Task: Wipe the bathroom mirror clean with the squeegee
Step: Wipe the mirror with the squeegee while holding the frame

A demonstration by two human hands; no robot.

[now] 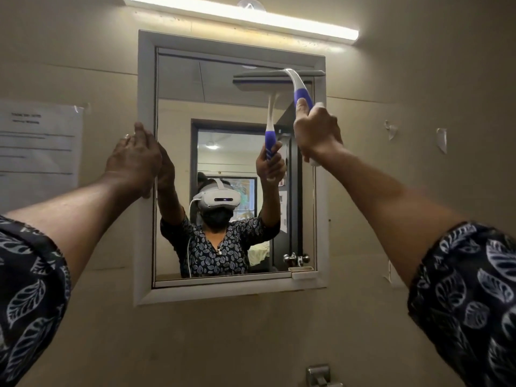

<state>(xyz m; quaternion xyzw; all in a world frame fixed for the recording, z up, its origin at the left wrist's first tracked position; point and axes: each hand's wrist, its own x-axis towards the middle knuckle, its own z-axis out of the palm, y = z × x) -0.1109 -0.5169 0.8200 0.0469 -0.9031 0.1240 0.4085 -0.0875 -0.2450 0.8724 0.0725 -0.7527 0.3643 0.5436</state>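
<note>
Fingers of the right hand (317,129) are wrapped round the handle of the squeegee (303,94), so the lower part of the handle is hidden inside the fist; only a white tip shows below the wrist. The blue and white handle curves up to the blade, which lies level against the glass in the upper right corner of the mirror (223,107), its right end reaching the frame (145,79). The left hand (136,155) is well apart from the right. It rests on the frame's left edge with fingers spread fairly straight, holding nothing. Its fingertips are partly hidden behind the back of the hand.

Both forearms are bare, and the leaf-print sleeves (28,275) are cut off at the picture's lower corners. The glass reflects the person, the squeegee and a doorway behind. Whether the mirror fronts a cabinet cannot be told.

A paper notice (39,143) hangs on the wall to the left, its print too blurred to read. Scraps of tape (441,139) stick to the wall on the right. A strip light (243,16) glows above the mirror, its left end cut off, and a metal fitting (321,375) is cropped at the bottom edge.
</note>
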